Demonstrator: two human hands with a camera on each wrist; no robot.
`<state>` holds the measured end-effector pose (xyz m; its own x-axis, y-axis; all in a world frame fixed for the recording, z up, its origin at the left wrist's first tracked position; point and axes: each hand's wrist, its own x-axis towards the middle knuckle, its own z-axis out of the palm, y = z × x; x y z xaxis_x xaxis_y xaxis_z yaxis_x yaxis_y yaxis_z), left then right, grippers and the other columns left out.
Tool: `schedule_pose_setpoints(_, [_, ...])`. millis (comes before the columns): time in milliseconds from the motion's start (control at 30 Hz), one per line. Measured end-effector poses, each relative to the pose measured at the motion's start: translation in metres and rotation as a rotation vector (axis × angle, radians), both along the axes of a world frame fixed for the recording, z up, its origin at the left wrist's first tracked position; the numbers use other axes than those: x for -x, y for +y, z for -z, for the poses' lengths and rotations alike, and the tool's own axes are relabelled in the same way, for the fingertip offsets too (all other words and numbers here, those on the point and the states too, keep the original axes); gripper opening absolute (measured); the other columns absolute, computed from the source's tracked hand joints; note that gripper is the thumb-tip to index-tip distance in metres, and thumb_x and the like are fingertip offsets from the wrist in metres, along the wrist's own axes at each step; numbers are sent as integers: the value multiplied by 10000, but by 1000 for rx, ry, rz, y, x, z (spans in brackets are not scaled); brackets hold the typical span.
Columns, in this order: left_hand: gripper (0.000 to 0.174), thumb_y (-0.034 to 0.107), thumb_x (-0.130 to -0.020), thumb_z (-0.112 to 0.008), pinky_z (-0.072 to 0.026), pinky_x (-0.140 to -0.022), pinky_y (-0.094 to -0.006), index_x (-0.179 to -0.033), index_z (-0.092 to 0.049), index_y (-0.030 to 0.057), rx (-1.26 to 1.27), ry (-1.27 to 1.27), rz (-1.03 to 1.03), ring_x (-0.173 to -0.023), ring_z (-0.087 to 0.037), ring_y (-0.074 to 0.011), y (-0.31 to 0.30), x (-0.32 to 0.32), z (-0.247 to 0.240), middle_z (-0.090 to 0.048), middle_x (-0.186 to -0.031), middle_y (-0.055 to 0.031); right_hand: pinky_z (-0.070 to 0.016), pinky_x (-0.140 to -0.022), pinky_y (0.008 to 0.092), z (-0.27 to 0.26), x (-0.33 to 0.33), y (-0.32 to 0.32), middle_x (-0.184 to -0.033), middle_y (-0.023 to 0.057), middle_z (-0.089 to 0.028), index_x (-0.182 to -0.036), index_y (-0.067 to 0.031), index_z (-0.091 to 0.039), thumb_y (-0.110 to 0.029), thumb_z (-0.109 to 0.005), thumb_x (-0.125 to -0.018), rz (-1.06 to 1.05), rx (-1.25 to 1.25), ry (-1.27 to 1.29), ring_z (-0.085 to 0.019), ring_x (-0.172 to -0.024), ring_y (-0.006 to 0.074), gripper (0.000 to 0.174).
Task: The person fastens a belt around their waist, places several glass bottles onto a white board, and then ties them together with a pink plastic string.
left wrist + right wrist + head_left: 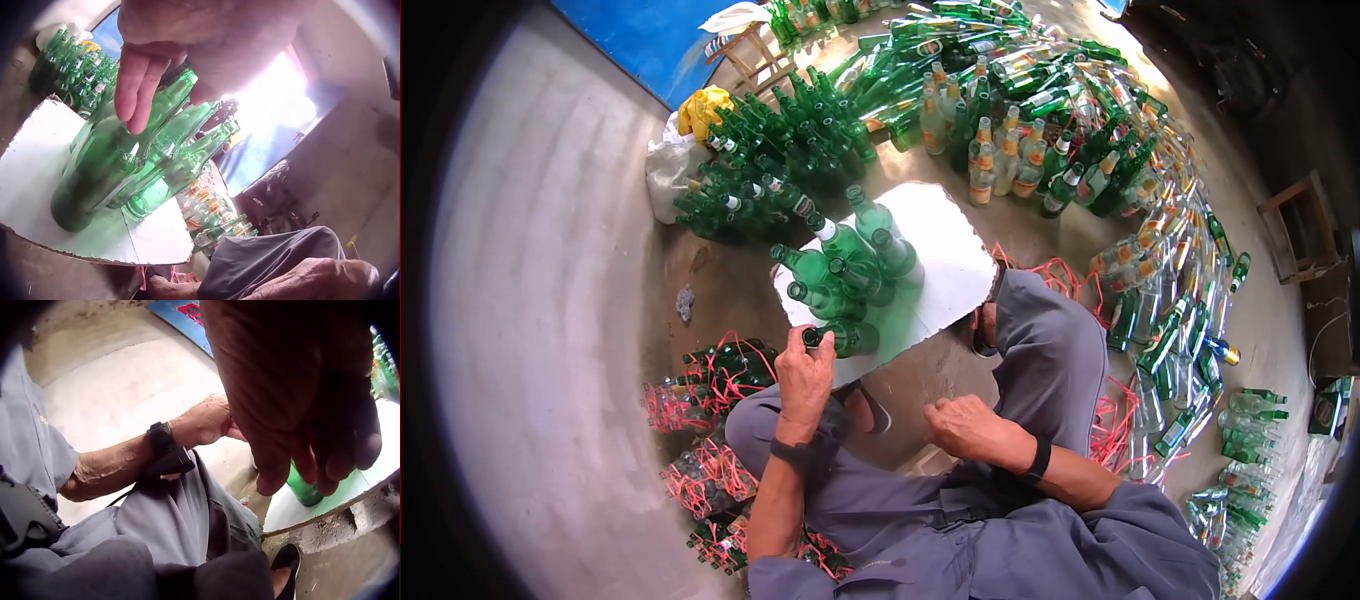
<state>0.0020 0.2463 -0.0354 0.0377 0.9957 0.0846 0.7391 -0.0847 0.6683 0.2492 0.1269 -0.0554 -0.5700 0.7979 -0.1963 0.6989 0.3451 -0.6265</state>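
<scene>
My left hand (804,382) grips the neck of a green glass bottle (856,339) at the near left edge of a white board (945,235). In the left wrist view that bottle (100,172) stands on the board, embossed letters on its side, with two fingers lying along its neck. Several more green bottles (862,270) stand close together just beyond it. Over the lap hangs my right hand (970,424), its fingers loosely curled and holding nothing. The right wrist view shows this hand (294,394) dark in the foreground, partly covering a green bottle (304,487).
Upright green bottles (800,150) crowd the floor beyond the board. A long heap of loose bottles (1180,240) curves along the right. Bottle bundles tied with pink string (710,475) lie at left beside a pale wall (550,300). The board rests on a rough block (369,515).
</scene>
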Motion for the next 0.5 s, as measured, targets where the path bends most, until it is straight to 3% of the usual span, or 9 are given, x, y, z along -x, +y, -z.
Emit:
schedule_pose_setpoints(33, [316,200,-970,-671,-551,-595,-298,-1145,-570,-43,28,55,18,-685,-740,-194,0,2,1,-719,-751,-139,-525,-665,471,0,0,0,-828,210,-659,-895,26,-588,-262,-693,-893,-2,4,0,-674,-787,385,306])
schedule_pose_setpoints(200, [325,185,-958,-685,-552,-609,-278,-1182,-573,-23,31,7,28,-696,-732,-169,-2,4,3,-727,-772,-124,-518,-663,477,-2,1,-3,-837,212,-655,-895,28,-582,-249,-686,-891,-9,10,26,-668,-786,389,296])
schedule_pose_setpoints(267, [331,178,-955,-688,-551,-613,-273,-1197,-574,-18,40,9,43,-701,-728,-162,-4,4,0,-728,-783,-123,-537,-620,434,-7,-1,-3,-792,186,-667,-816,11,-606,-98,-614,-794,5,-91,54,-687,-731,345,111])
schedule_pose_setpoints(367, [373,170,-949,-693,-549,-622,-269,-1254,-568,-4,126,-50,6,-719,-712,-143,-5,5,-10,-725,-794,-117,-537,-618,425,-10,-3,-3,-787,179,-668,-804,4,-606,-92,-610,-797,-2,-123,34,-686,-724,335,97])
schedule_pose_setpoints(500, [396,181,-959,-682,-544,-615,-274,-1282,-549,-5,135,-60,18,-712,-706,-146,-6,0,-15,-708,-782,-107,-506,-643,473,-13,-6,-3,-836,209,-638,-892,24,-555,-192,-667,-882,-8,-42,46,-658,-780,399,243])
